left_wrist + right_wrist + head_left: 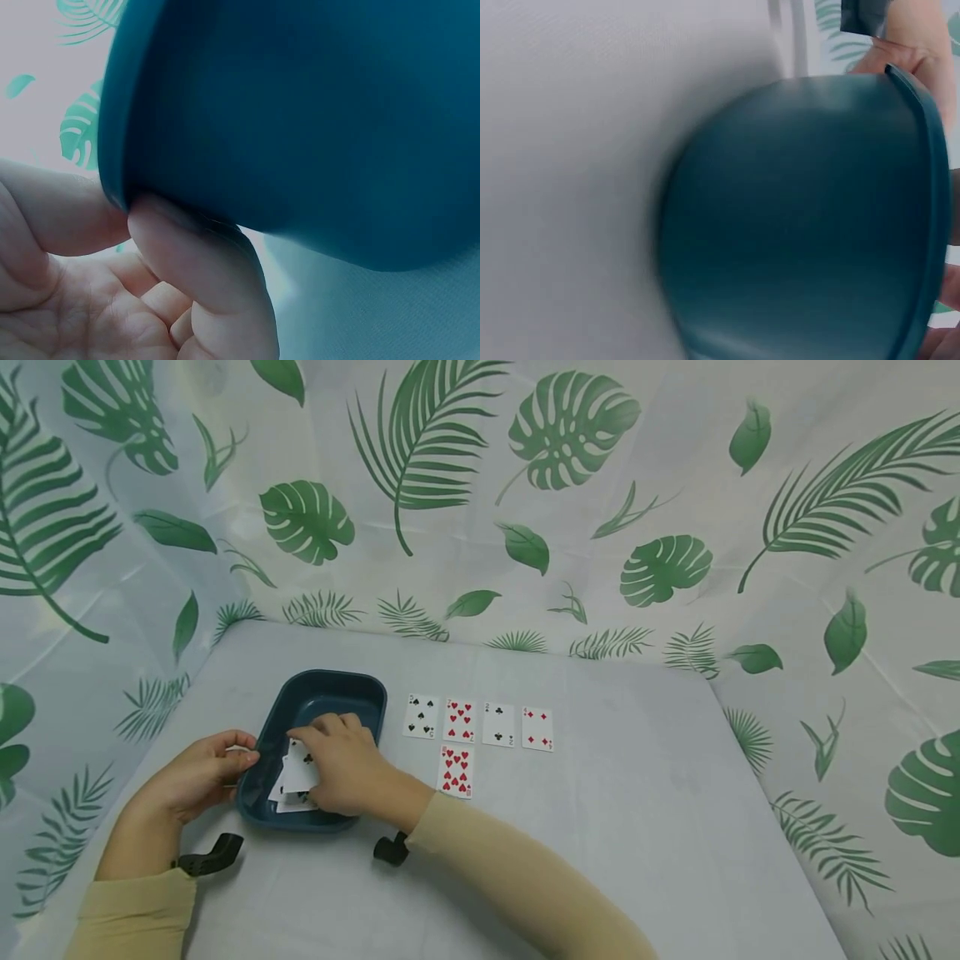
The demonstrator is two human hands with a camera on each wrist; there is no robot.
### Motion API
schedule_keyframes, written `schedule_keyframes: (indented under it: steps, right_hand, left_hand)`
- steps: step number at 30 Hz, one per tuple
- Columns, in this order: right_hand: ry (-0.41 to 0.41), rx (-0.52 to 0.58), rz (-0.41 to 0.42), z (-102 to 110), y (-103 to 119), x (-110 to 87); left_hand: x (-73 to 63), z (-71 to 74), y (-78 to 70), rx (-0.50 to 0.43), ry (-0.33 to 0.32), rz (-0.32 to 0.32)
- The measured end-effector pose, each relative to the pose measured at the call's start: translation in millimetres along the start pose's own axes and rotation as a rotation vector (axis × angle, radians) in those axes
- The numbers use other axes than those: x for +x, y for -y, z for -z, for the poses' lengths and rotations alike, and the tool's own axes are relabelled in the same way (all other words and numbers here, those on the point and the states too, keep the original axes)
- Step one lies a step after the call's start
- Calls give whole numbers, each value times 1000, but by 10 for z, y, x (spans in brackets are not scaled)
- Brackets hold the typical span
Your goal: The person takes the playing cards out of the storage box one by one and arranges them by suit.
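A dark blue rectangular tray [258,806] stands at the left of the table, with several white playing cards [294,803] lying inside. My left hand [197,774] pinches the tray's left rim between thumb and finger; the left wrist view shows this hold on the tray wall [300,135] up close. Reaching over the tray's right side, my right hand [348,768] grips a playing card [301,770] with black club marks between fingers and thumb. The palm hides part of that card. In the right wrist view, the tray's outer wall [795,217] blocks most of the hand.
Right of the tray, face-up cards form a row: a five of spades [422,717], a hearts card [459,721], a two of clubs [498,725] and a four of diamonds [537,729]. Another hearts card [456,772] lies below the first hearts card. Leaf-patterned cloth [450,568] surrounds the table.
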State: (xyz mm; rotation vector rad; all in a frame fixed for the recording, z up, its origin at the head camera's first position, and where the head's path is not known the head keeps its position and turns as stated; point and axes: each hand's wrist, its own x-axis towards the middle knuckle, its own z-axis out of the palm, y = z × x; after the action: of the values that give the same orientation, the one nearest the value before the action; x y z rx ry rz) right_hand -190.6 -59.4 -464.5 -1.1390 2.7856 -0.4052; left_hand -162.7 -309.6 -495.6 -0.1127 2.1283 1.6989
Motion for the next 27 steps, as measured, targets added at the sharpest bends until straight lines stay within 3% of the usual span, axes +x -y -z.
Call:
schedule_keyframes:
  steps: [18,27]
  right_hand:
    - [-62,72,13,165,-199,-271]
    - [-79,135,-24,228,-286,-420]
  left_hand:
    - [3,-3,7,8,-17,17]
    - [1,-18,2,6,-27,17]
